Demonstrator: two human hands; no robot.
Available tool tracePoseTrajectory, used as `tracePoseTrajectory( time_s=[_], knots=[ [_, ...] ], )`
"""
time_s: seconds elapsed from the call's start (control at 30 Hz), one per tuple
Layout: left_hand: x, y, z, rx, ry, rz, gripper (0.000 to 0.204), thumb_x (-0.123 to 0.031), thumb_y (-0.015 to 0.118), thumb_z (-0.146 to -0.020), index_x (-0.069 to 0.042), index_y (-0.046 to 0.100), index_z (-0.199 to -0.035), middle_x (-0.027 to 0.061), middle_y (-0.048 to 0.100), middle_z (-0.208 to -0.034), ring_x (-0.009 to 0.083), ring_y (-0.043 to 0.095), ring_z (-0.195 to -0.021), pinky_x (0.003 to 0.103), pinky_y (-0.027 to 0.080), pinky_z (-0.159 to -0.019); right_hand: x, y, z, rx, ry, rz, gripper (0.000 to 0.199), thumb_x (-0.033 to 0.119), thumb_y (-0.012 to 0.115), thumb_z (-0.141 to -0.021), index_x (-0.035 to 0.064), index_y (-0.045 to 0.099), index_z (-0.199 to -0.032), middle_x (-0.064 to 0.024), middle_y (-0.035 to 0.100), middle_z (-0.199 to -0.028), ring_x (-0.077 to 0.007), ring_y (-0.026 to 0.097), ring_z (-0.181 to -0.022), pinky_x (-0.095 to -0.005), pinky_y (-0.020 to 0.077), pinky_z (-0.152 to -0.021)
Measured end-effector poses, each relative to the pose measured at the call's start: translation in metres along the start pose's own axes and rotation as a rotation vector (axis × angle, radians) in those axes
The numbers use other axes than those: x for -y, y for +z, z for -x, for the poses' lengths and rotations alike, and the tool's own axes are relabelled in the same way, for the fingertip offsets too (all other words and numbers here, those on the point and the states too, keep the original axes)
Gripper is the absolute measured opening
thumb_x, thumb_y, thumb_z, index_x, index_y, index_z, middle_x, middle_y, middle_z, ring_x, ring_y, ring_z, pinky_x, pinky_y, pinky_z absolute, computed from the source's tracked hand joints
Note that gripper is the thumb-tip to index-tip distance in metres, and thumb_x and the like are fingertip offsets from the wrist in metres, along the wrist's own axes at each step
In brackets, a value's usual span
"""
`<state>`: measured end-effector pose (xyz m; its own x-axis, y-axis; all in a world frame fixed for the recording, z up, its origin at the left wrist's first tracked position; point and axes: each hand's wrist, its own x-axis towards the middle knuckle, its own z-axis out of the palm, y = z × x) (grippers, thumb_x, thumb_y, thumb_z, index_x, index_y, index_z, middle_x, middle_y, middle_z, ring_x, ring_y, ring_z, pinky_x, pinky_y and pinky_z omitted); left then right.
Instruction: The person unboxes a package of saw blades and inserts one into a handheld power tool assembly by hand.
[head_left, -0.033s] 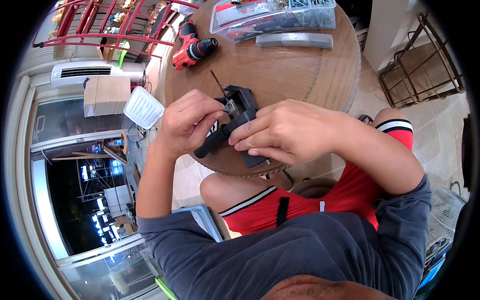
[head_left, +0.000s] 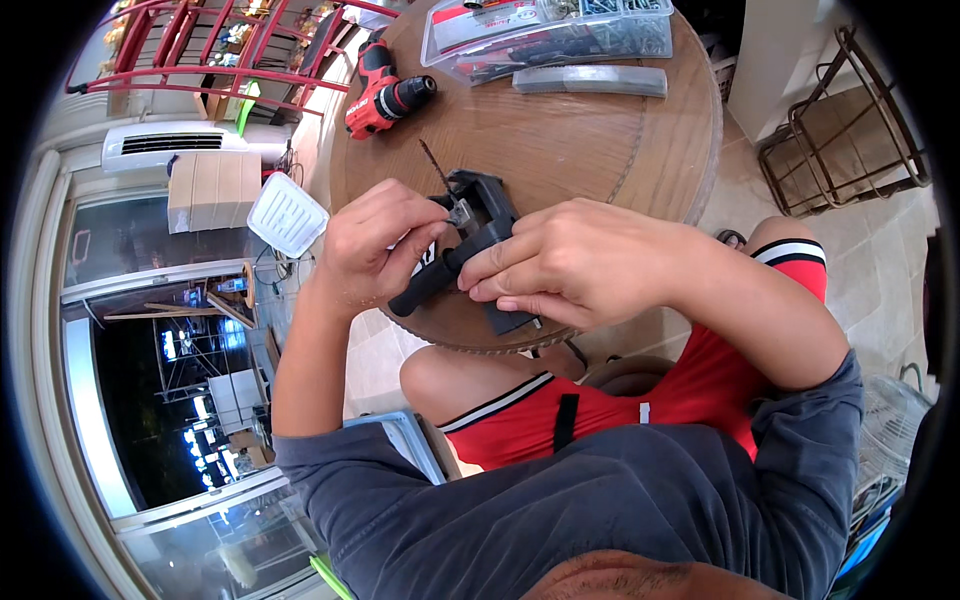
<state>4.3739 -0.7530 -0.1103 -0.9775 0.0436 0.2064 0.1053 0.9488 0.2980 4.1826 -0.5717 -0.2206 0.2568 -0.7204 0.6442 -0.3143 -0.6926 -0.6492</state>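
A black tool (head_left: 470, 250) with a long handle sits at the near edge of the round wooden table (head_left: 570, 140). The left hand (head_left: 375, 250) pinches a small shiny part at the top of the tool. The right hand (head_left: 570, 262) curls its fingers around the tool's handle. A red drill (head_left: 385, 95) lies farther back on the table, and a clear plastic box (head_left: 545, 30) sits at the table's far edge

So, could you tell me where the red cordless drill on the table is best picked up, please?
Grip the red cordless drill by its red handle, coming from the table's left edge: it lies on its side, handle toward that edge, black chuck pointing right toward the clear parts case.
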Motion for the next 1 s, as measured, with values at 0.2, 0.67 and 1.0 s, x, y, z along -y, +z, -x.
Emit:
tracePoseTrajectory(
  time_s=[0.2, 0.67, 1.0],
  knots=[
    [0.001, -0.001, 0.002, 0.004, -0.046, 0.021, 0.015, 0.007, 0.08, -0.088, 0.002, 0.077, -0.103, 0.0134, 0.073, -0.087, 0.0272, 0.067, -0.074, 0.036, 0.054, -0.067, 0.01, -0.015, -0.019, 0.146, -0.036, 0.233, 0.031, 0.029, 0.069, -0.103, 0.0038, 0.079, -0.088, -0.008, 0.079, -0.1, -0.0363, 0.076, -0.09, -0.0499, 0.06, -0.075],
    [-0.006, -0.003, -0.007, 0.005, -0.011, -0.003, 0.015, 0.003, 0.081, -0.087, -0.001, 0.074, -0.099, 0.0111, 0.071, -0.085, 0.0322, 0.069, -0.075, 0.041, 0.056, -0.067, -0.006, -0.01, -0.032, 0.21, -0.291, 0.431, 0.041, 0.047, 0.069, -0.102, 0.0091, 0.071, -0.086, -0.0005, 0.073, -0.099, -0.0221, 0.068, -0.075, -0.0402, 0.059, -0.061],
    [-0.06, 0.014, -0.007, -0.123, -0.432, -0.11, 0.004, -0.003, 0.075, -0.098, -0.001, 0.072, -0.098, 0.0159, 0.072, -0.078, 0.0347, 0.074, -0.069, 0.042, 0.057, -0.063, -0.004, 0.005, -0.026, 0.104, -0.22, 0.41, 0.048, 0.047, 0.065, -0.105, 0.0019, 0.074, -0.092, -0.0077, 0.071, -0.082, -0.0276, 0.074, -0.077, -0.0423, 0.0616, -0.063]
  ],
)
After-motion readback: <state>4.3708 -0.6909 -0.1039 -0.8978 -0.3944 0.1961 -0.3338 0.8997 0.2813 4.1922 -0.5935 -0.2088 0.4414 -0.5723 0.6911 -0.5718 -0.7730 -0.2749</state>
